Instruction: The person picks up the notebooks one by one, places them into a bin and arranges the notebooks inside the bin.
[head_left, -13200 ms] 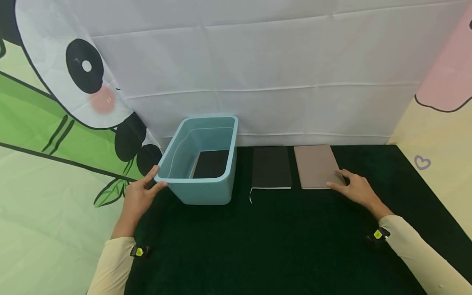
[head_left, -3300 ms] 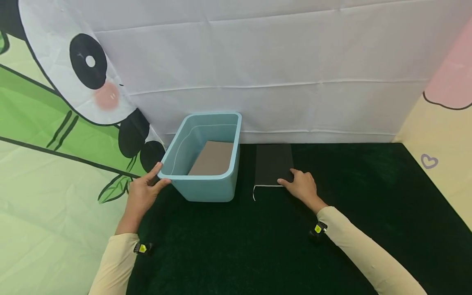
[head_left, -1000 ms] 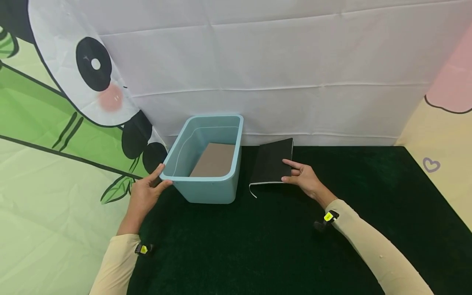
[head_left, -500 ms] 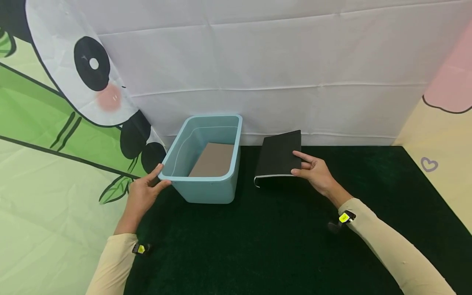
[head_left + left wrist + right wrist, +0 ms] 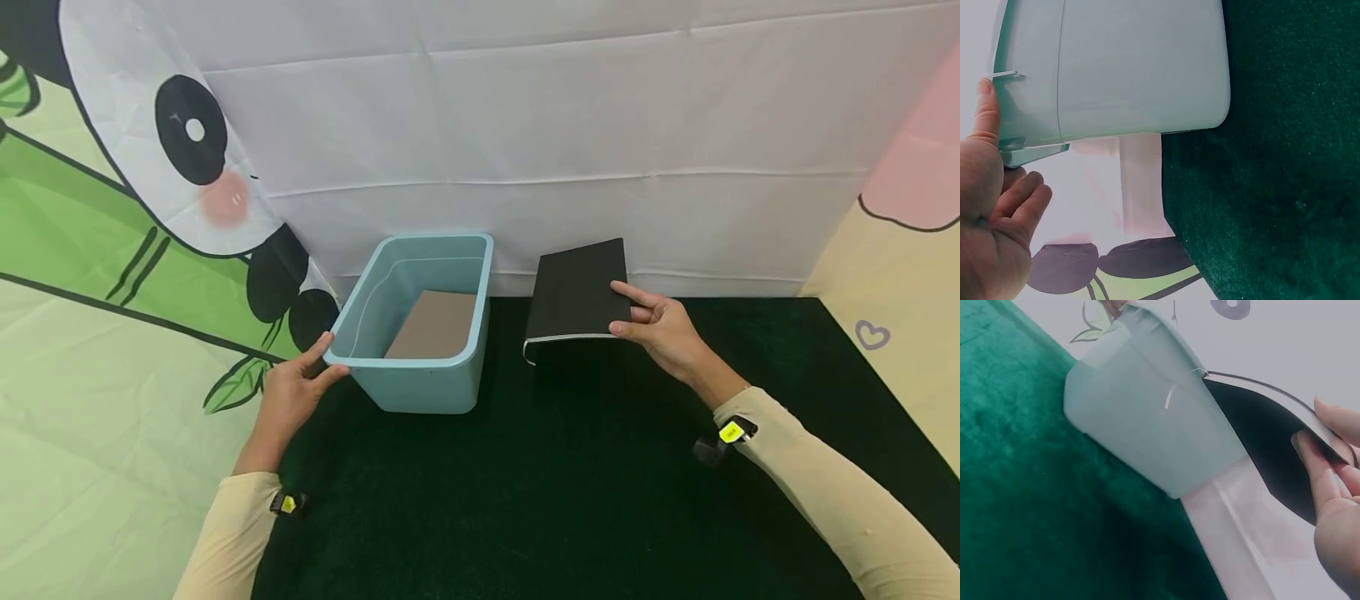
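Note:
A black notebook (image 5: 576, 292) hangs tilted above the table, its far edge raised. My right hand (image 5: 669, 335) pinches its right edge, thumb on one side and fingers on the other, as the right wrist view also shows. A white ribbon (image 5: 529, 353) dangles from its near left corner. Left of it stands a light blue plastic bin (image 5: 411, 389). A taupe notebook (image 5: 437, 325) lies inside, hiding whatever is beneath. With thumb and fingers around the corner, my left hand (image 5: 290, 400) grips the bin's near left rim, seen close up in the left wrist view.
Dark green cloth covers the table (image 5: 480, 508). Behind it hangs a white backdrop (image 5: 555, 125) with printed cartoon figures, close to the bin's far side. Each wrist carries a small camera on a strap.
The right hand has raised the black notebook off the table, moving it up and slightly right. Earlier, the taupe notebook went from the table into the bin. The left hand stays put.

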A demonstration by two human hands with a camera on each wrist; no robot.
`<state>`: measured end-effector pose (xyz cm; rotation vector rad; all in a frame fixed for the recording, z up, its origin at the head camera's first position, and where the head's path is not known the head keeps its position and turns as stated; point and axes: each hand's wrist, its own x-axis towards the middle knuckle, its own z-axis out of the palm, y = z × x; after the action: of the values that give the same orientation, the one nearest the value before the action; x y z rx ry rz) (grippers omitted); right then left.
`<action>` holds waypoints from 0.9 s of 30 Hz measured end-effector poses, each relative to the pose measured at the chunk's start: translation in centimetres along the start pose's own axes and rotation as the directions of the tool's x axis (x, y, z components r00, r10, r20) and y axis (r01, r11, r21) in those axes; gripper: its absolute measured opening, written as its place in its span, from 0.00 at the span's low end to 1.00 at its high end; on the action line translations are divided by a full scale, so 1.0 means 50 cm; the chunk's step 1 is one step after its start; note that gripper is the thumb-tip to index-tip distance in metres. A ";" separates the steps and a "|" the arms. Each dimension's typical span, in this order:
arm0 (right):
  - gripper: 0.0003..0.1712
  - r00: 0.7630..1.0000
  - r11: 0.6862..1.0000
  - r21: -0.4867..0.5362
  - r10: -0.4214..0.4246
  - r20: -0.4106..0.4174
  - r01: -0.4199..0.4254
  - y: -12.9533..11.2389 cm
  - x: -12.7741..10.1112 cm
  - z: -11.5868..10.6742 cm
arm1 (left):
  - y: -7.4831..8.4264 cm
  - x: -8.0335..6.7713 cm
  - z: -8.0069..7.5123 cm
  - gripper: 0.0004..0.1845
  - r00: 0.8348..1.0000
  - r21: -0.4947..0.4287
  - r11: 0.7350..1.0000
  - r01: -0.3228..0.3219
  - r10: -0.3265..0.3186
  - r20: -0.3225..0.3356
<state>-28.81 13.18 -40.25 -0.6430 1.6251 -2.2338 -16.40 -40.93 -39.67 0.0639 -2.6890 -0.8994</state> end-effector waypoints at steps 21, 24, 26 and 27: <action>0.45 0.995 0.995 0.098 -0.034 0.091 0.025 -0.109 0.081 0.050 | 0.006 0.001 0.001 0.39 1.000 0.009 1.000 0.025 -0.025 0.017; 0.45 0.992 0.994 0.104 -0.043 0.115 0.031 -0.115 0.098 0.061 | 0.008 0.001 0.001 0.39 0.999 0.008 1.000 0.029 -0.029 0.019; 0.45 0.991 0.994 0.108 -0.045 0.129 0.031 -0.116 0.110 0.069 | 0.009 0.001 0.000 0.39 0.999 0.006 0.999 0.032 -0.032 0.022; 0.45 0.990 0.994 0.106 -0.043 0.134 0.029 -0.116 0.115 0.074 | 0.010 0.001 0.000 0.39 0.999 0.005 0.999 0.036 -0.036 0.024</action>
<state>-31.69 9.17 -32.77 -0.7838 1.4328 -2.2300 -16.42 -40.52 -39.37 0.1033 -2.7206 -0.9098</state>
